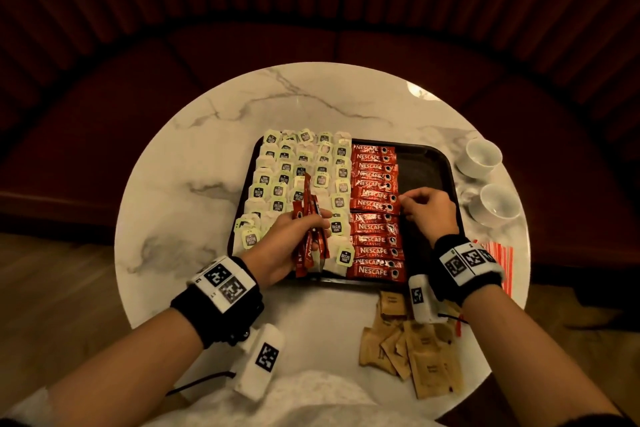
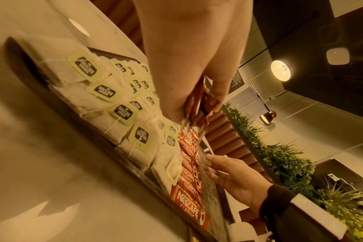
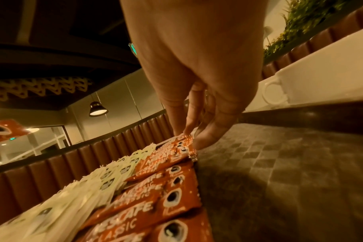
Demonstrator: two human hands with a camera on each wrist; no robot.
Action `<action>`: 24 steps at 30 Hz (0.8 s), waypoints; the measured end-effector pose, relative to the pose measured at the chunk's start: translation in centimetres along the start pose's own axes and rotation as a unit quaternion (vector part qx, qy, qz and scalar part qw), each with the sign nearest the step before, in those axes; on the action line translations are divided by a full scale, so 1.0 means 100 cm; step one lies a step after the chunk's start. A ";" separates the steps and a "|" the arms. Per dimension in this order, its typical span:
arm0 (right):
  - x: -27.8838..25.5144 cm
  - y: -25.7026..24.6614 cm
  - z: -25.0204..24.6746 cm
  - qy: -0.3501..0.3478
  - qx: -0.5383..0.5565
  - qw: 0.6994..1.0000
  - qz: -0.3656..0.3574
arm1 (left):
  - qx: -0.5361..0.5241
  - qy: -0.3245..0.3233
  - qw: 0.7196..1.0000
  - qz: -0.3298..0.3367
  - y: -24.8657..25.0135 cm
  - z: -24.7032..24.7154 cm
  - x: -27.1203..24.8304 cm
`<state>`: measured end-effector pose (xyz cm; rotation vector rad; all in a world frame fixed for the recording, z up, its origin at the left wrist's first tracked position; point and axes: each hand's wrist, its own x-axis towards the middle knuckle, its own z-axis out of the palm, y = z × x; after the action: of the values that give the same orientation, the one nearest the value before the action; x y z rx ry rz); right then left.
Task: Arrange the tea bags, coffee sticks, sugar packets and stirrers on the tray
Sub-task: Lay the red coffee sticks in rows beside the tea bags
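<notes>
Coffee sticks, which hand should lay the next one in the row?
Probably the right hand: its fingertips touch the coffee stick row beside the tray's bare strip, while the left hand grips the spare sticks.

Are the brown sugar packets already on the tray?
No, the brown sugar packets lie in a loose pile on the marble table, in front of the tray.

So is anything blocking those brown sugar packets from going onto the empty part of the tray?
Nothing fixed. The bare strip of the tray is open; only the right hand hovers over it, adjusting a coffee stick. The sugar packets lie on the table, just in front of it.
</notes>
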<state>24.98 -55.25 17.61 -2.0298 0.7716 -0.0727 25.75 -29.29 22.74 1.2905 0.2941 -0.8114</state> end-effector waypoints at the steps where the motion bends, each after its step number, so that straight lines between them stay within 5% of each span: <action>1: -0.003 -0.002 -0.002 0.002 0.013 1.000 -0.004 | -0.013 -0.005 1.000 -0.005 0.001 0.001 0.000; 4: -0.022 -0.016 -0.005 -0.031 0.077 0.996 -0.020 | -0.029 0.005 1.000 0.008 0.005 0.006 -0.002; 11: -0.095 -0.049 0.004 -0.256 0.152 0.953 -0.060 | -0.027 0.036 0.997 0.055 0.005 0.016 -0.001; 16: -0.101 -0.042 0.014 -0.227 0.234 0.945 -0.028 | -0.027 0.017 0.997 0.064 0.003 0.019 -0.003; 24: -0.106 -0.044 -0.001 -0.216 0.244 0.940 -0.104 | -0.092 0.007 0.995 0.033 0.004 0.020 -0.004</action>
<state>18.62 -47.91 23.71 -1.5627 0.2251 0.0563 25.29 -30.93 23.89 1.1280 0.3270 -0.7032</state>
